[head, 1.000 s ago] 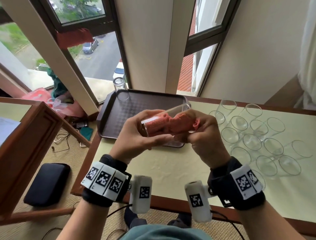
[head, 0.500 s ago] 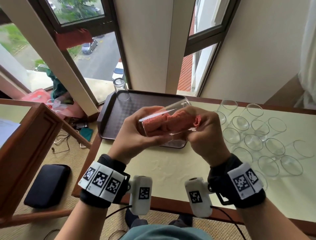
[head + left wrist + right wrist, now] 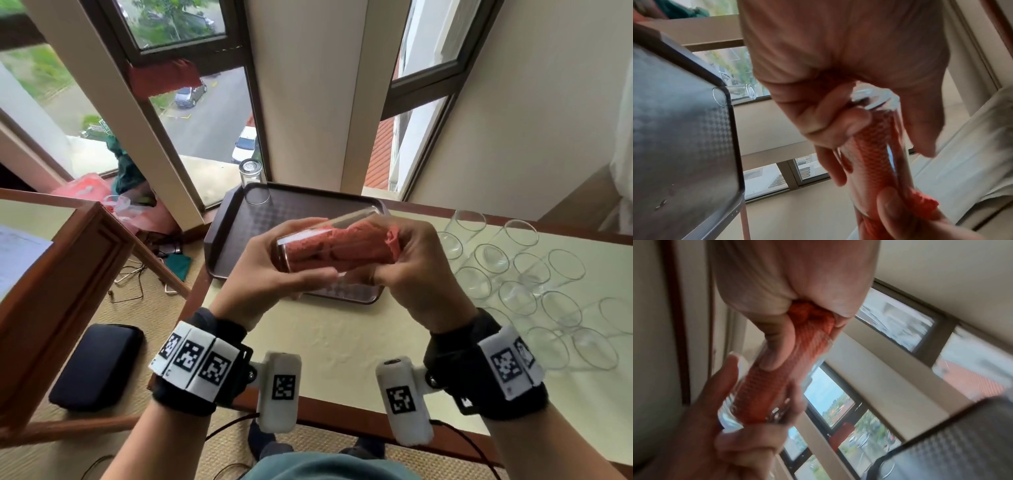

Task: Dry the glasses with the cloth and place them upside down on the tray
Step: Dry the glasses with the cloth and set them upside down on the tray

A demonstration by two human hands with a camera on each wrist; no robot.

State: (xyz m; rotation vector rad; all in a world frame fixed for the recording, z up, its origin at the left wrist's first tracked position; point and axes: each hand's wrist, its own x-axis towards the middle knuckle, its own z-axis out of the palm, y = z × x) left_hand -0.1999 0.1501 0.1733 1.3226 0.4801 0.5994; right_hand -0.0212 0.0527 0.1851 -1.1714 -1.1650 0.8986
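Observation:
I hold a clear glass (image 3: 325, 236) sideways above the near part of the dark tray (image 3: 239, 236). An orange-red cloth (image 3: 342, 250) is stuffed inside it. My left hand (image 3: 274, 270) grips the glass at its base end. My right hand (image 3: 411, 270) grips the cloth at the glass's mouth, where a bunch of cloth (image 3: 812, 318) sticks out of the fist. The left wrist view shows the cloth (image 3: 871, 155) through the glass wall. One glass (image 3: 253, 185) stands upside down at the tray's far left corner.
Several clear glasses (image 3: 520, 277) stand upright on the cream table (image 3: 342, 342) to the right of the tray. A wooden desk (image 3: 51, 260) is at the left, with a black case (image 3: 96, 366) and cables on the floor. Windows are behind the tray.
The glass with the cloth has risen slightly and turned between my hands. Both hands keep their grips.

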